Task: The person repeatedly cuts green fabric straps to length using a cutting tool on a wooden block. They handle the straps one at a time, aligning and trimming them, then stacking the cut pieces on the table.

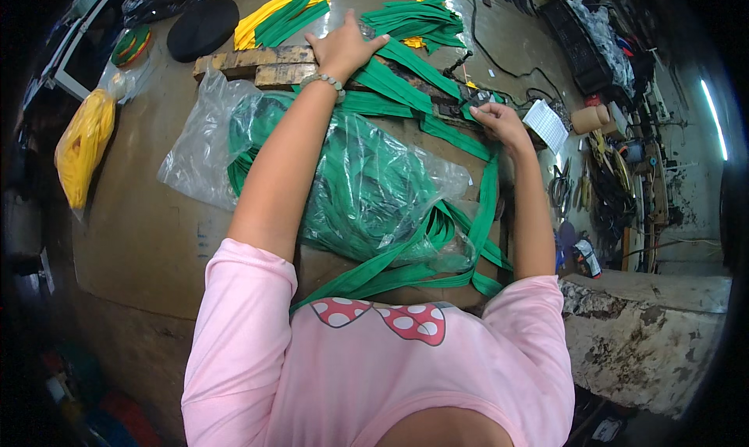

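Note:
My left hand (345, 48), with a bead bracelet at the wrist, rests fingers spread on scuffed wooden bars (287, 74); its thumb lies at a green fabric strip (398, 87). What is under the palm is hidden. At the bars' right end, my right hand (500, 122) pinches a green strip (470, 111) between thumb and fingers. Below both hands lies a clear plastic bag (199, 148) full of coiled green fabric tape (368, 184). A length of that tape (485, 201) runs out of the bag and up beside my right forearm.
Cut green strips (409, 20) and a yellow-and-green bundle (287, 14) lie beyond the bars. To the left are a bagged yellow bundle (88, 148) and a flat black disc (203, 30). A black cable (477, 31), paper sheet (546, 125) and scissors (562, 186) lie at right.

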A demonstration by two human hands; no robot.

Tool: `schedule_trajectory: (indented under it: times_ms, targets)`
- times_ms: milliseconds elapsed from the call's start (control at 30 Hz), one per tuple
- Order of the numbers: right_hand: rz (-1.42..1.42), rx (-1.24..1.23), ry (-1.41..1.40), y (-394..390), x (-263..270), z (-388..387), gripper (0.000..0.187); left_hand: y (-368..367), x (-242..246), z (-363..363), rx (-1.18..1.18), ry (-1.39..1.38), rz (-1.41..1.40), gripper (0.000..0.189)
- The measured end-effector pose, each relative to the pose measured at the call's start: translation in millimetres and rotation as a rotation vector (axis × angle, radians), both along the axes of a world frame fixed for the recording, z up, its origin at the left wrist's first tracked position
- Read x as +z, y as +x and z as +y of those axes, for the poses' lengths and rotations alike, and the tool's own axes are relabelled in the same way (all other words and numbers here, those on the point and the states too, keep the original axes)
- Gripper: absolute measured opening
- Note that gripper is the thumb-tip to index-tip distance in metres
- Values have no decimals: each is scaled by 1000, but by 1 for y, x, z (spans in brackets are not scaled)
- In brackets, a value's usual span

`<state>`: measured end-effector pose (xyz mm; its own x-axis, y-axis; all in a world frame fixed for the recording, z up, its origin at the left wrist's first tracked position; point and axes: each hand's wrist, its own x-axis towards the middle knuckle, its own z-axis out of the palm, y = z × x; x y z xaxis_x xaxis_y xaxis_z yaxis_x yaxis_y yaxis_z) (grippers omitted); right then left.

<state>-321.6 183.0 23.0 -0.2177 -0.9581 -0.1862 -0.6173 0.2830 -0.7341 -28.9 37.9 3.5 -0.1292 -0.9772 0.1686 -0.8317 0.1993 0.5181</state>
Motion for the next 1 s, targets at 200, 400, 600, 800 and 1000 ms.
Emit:
schedule_trajectory:
  times_ms: [200,400,600,800,1000]
  targets:
    - [241,-60,-717,52,64,-12,37,14,-8,-9,-190,-3,180,89]
    - [268,52,-428,148,26,-104,35,21,-14,-15,-207,25,159,94]
    - [335,26,-327,132,-12,-137,34,6,-2,-9,-51,48,28,93]
    - [370,199,-245,116,63,-86,38,-2,0,-5,-15,-50,31,82]
    - [14,61,-82,24,111,-6,34,-1,-7,-9,-11,-73,8,84]
